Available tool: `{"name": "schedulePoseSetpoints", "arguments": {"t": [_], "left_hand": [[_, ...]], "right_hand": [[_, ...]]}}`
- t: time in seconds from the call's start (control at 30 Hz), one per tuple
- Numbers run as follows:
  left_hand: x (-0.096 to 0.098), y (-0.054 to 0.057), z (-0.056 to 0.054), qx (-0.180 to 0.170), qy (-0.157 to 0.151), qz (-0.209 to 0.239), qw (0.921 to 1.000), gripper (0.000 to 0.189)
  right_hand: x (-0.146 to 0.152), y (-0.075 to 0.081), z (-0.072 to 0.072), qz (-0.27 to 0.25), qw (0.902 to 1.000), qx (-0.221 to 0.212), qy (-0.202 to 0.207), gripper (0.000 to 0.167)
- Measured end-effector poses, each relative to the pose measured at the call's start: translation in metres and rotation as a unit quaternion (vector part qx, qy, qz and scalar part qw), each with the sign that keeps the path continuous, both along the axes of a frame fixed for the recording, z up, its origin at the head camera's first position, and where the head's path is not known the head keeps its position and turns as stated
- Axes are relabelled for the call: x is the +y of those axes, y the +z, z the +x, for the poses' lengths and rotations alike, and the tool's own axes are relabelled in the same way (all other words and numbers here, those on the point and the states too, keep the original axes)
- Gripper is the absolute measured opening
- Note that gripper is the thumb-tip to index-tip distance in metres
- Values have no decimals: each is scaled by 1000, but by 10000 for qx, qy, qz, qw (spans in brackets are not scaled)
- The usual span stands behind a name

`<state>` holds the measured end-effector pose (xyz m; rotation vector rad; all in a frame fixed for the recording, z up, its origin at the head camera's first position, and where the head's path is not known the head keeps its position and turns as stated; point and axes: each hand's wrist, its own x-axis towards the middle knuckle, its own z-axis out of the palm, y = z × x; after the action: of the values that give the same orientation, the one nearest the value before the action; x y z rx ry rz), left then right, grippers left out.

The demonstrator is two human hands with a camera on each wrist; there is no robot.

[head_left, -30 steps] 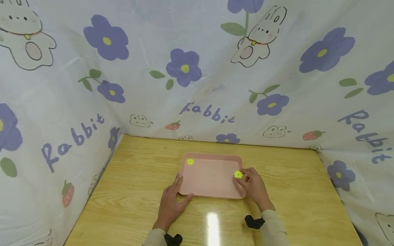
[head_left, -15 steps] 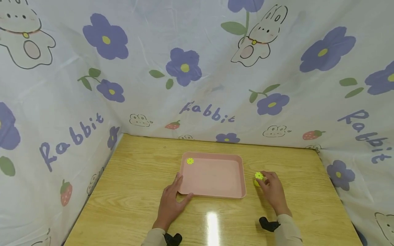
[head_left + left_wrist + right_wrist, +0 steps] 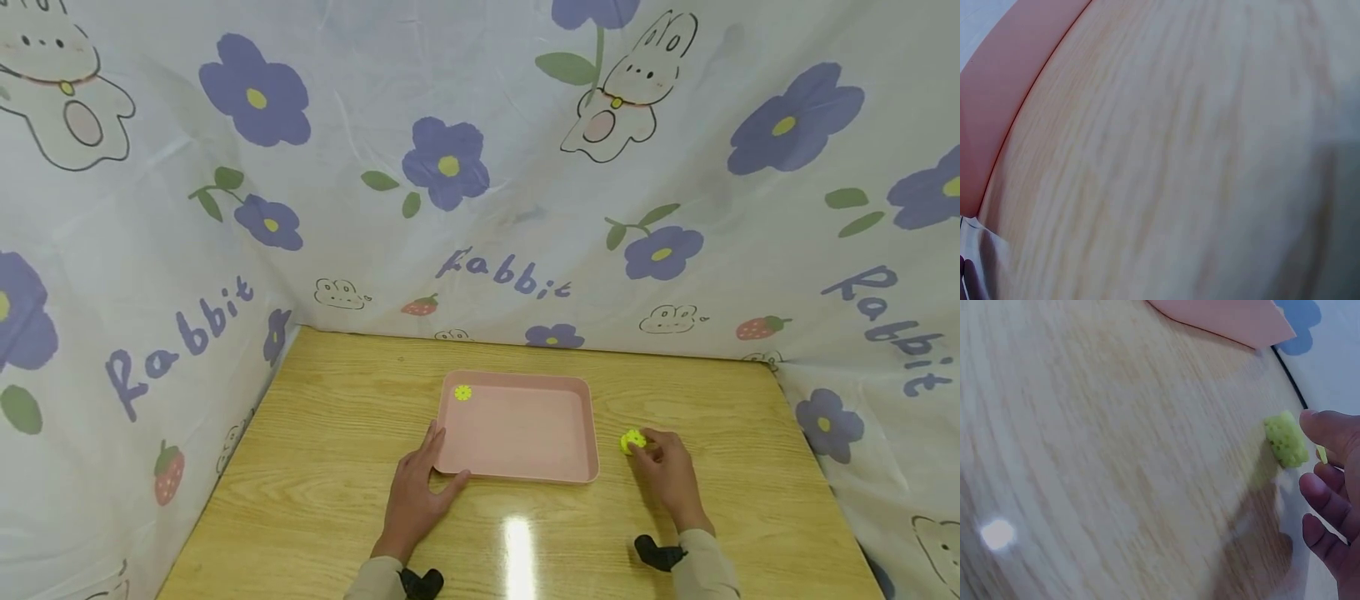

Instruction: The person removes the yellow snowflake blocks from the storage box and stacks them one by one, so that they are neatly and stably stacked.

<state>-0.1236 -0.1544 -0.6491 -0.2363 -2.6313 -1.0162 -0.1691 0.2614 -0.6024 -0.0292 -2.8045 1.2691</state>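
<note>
A yellow-green flower-shaped disc point(image 3: 636, 438) is pinched between thumb and index finger of my right hand point(image 3: 669, 471), to the right of the tray. In the right wrist view the thin edge of that disc point(image 3: 1322, 454) shows between the fingers, beside a short stack of like discs point(image 3: 1285, 440) on the table. The pink rectangular tray point(image 3: 517, 433) has one more disc point(image 3: 462, 392) lying in its far left corner. My left hand point(image 3: 417, 493) rests at the tray's near left corner, fingers along its left side and thumb at the front edge.
The wood-grain table point(image 3: 330, 433) is bordered at the back and sides by a white cloth point(image 3: 510, 192) printed with flowers and rabbits. A bright light reflection lies in front of the tray. Black wrist cameras point(image 3: 658, 552) sit below both hands.
My right hand has carried the disc from over the tray's right end out to the right, then lowered it to the stack. The left hand and tray stay put.
</note>
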Motion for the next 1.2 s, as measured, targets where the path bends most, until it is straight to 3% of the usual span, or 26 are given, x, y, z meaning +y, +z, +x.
{"name": "schedulePoseSetpoints", "arguments": {"t": [0.43, 0.83, 1.0, 1.2], "left_hand": [[-1, 1, 1, -190, 43, 59, 9998, 85], [-3, 0, 2, 24, 53, 48, 10000, 85], [-4, -1, 1, 43, 43, 2, 10000, 85], [0, -3, 1, 150, -60, 116, 9998, 85]], "right_hand": [[-4, -3, -4, 126, 9998, 16, 119, 41], [-6, 0, -4, 207, 9996, -87, 193, 48], [-8, 3, -7, 249, 9995, 59, 201, 56], [-23, 17, -15, 288, 9975, 574, 287, 51]]}}
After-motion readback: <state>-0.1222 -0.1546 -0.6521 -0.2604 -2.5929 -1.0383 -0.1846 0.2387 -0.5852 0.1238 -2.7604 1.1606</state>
